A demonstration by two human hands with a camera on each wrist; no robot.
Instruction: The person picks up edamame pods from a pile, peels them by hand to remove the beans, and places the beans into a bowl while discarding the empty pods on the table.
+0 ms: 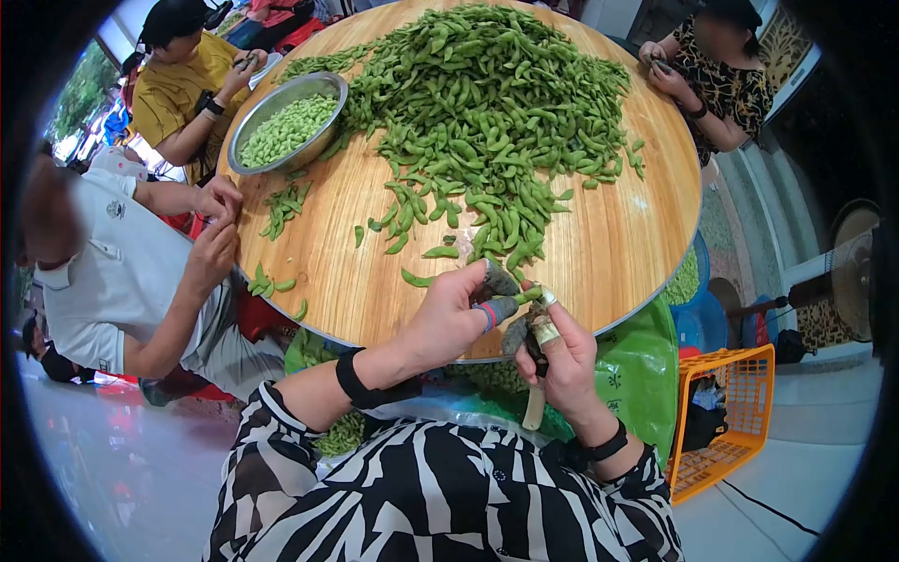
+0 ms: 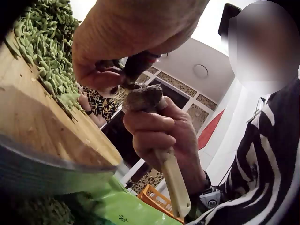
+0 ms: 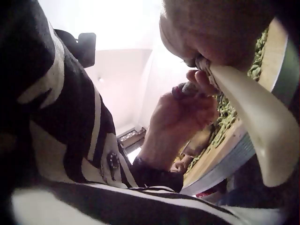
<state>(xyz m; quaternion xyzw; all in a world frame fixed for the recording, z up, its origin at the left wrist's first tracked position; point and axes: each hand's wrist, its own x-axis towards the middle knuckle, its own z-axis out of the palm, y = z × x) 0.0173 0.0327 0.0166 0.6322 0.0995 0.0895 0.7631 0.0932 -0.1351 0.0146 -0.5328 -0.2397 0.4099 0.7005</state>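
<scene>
Gripping a handle (image 1: 534, 410) with right fingers (image 1: 555, 350), I pinch the pod (image 1: 529, 295) with left fingers (image 1: 503, 308): likely light, pliable, best held endwise.

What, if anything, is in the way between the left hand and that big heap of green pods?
Nothing visible blocks it: the heap lies ahead of the left hand, with only loose pods scattered on the wooden table between. The metal bowl stands off to the left side.
</scene>
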